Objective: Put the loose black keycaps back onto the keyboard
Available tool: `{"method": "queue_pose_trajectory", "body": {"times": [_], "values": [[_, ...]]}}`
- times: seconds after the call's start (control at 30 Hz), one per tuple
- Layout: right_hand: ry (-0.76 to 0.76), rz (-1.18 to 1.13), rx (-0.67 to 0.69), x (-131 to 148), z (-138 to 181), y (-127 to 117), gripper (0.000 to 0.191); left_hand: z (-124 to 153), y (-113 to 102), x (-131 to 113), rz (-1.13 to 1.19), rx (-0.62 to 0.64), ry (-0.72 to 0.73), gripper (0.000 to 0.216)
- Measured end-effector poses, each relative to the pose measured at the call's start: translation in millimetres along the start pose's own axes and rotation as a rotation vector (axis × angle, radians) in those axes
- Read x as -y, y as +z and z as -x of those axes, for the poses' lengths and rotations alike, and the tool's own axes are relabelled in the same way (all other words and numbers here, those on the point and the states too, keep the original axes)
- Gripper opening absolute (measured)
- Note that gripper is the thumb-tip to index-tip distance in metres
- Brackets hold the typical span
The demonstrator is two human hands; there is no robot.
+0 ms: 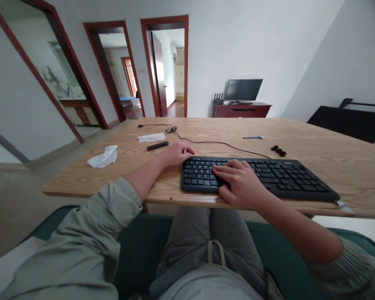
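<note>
A black keyboard [287,177] lies along the front edge of the wooden table. My left hand [177,153] rests at its far left corner, fingers loosely bent and a little apart, the fingertips touching or very close to the edge. Over the left-hand keys is my right hand [239,181]. Its fingers stretch left onto the keys, and the thumb sits apart at the near edge. I see nothing held in it, though the space under the palm is hidden. Beyond the keyboard's right half lie several small black pieces [278,151], which look like keycaps.
The table [212,129] also bears a short black bar [157,146], a folded white tissue [151,137], a crumpled tissue [103,157] and a small blue brush [253,137]. The keyboard's cable [203,142] runs back left. White material [344,207] pokes out at the keyboard's right corner.
</note>
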State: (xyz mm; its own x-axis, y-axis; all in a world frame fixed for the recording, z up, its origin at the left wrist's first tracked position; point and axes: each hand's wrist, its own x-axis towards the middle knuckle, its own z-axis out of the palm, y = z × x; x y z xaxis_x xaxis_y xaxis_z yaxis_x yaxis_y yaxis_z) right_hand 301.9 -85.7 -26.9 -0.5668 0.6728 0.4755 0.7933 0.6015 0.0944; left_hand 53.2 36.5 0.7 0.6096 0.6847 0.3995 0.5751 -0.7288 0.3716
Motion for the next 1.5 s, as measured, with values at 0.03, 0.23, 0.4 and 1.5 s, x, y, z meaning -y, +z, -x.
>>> {"method": "queue_pose_trajectory", "body": {"times": [0.03, 0.23, 0.4, 1.5], "values": [[0.001, 0.003, -0.004, 0.2, 0.0, 0.4, 0.049, -0.2, 0.6, -1.6, -0.012, 0.014, 0.012, 0.026], [-0.016, 0.015, 0.001, 1.3, -2.3, -0.4, 0.043, -1.9, 8.3, -13.5, -0.154, 0.096, 0.139, 0.026], [0.003, -0.033, -0.098, -1.1, 3.7, -0.3, 0.047, -2.8, 12.3, -16.9, -0.217, 0.021, 0.174, 0.026], [0.210, 0.042, 0.018, 16.7, -26.0, 1.7, 0.026, -4.4, 17.3, -24.7, -0.200, 0.064, 0.003, 0.020]]}}
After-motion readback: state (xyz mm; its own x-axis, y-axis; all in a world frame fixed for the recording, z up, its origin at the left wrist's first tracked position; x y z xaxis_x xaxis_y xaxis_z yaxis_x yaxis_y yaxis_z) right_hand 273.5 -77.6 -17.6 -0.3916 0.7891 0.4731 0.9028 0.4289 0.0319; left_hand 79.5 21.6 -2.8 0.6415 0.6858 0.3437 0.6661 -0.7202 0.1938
